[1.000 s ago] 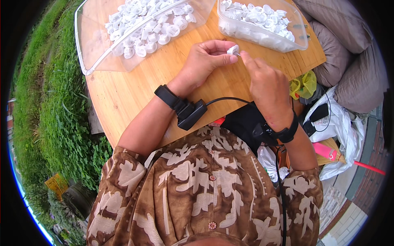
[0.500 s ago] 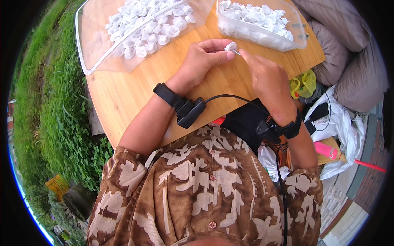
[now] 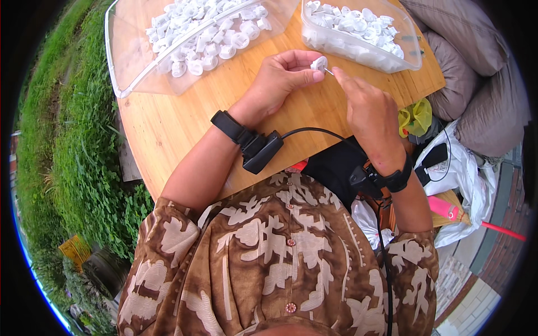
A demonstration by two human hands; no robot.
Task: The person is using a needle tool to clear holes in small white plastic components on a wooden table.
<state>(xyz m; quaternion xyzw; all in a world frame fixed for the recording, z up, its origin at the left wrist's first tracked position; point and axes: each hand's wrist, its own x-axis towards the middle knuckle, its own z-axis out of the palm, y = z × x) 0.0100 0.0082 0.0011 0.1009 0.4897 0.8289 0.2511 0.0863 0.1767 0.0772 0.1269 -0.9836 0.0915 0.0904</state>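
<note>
Between the thumb and fingers of my left hand (image 3: 286, 75) is a small white plastic part (image 3: 318, 63) with a round, disc-like end. My right hand (image 3: 367, 103) is closed around a thin metal tool (image 3: 329, 71), whose slim tip points at the part's right side. Whether the tip touches the part I cannot tell, and my fingers hide the rest of the tool. Both hands are over the wooden table (image 3: 179, 134). Beyond my left hand, a large clear plastic bin (image 3: 120, 61) holds many similar white parts. Past my right hand, a smaller clear tub (image 3: 358, 56) is heaped with white pieces.
Black bands with boxes circle both wrists, and a black cable (image 3: 319, 130) runs between them. Right of the table are a grey-brown padded cover (image 3: 454, 39), a yellow bag (image 3: 417, 116), a white plastic bag (image 3: 476, 185) and a red stick (image 3: 502, 231). Grass (image 3: 84, 140) lies left.
The white part in my left hand has turned slightly, showing more of its round face. My right hand still holds the tool close to it. The whole view has shifted a little.
</note>
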